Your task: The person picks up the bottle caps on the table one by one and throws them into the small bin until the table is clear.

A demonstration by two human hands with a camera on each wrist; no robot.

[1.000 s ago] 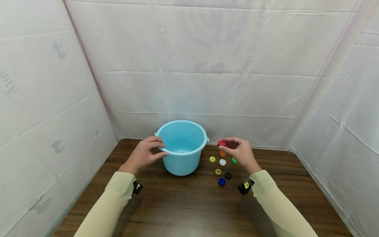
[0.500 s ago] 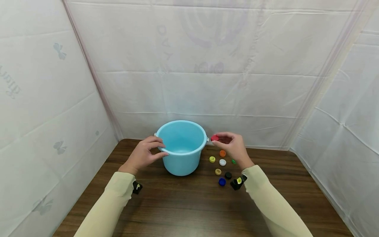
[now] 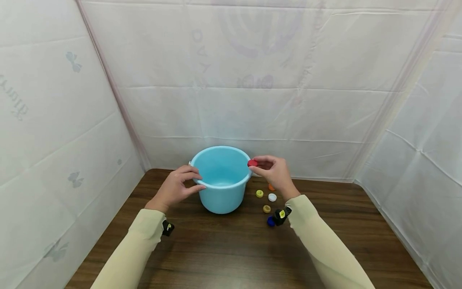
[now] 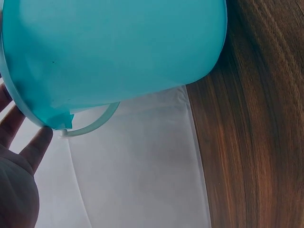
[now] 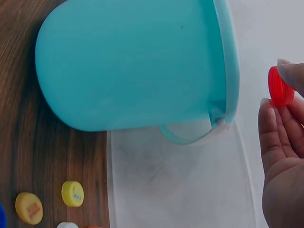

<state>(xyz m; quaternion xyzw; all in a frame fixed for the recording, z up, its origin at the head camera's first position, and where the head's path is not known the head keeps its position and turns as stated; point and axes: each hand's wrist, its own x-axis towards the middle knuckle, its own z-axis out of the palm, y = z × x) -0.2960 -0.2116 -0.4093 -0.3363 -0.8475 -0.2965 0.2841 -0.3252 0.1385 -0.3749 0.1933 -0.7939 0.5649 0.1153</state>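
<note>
My right hand (image 3: 274,170) pinches a red bottle cap (image 3: 252,163) between thumb and fingers, at the right rim of a light blue bucket (image 3: 220,200). In the right wrist view the red cap (image 5: 280,88) sits on edge at the fingertips, above the rim and apart from it. At the bucket's left side, my left hand (image 3: 177,186) holds the rim with its fingers and thumb. The left wrist view has the fingers (image 4: 38,147) against the rim, close to where the handle joins; part of that hand lies outside the frame.
Right of the bucket, a yellow cap (image 3: 259,193), a white cap (image 3: 272,197), a tan cap (image 3: 266,208) and a blue cap (image 3: 270,221) lie on the wooden table (image 3: 223,249). An orange cap (image 3: 271,187) is partly covered by my right hand. White sheeting (image 3: 231,100) encloses the back and sides.
My right hand has carried the red cap leftward and up, from above the loose caps to the bucket's right rim. Its arm now covers the green and black caps. The left hand stays put.
</note>
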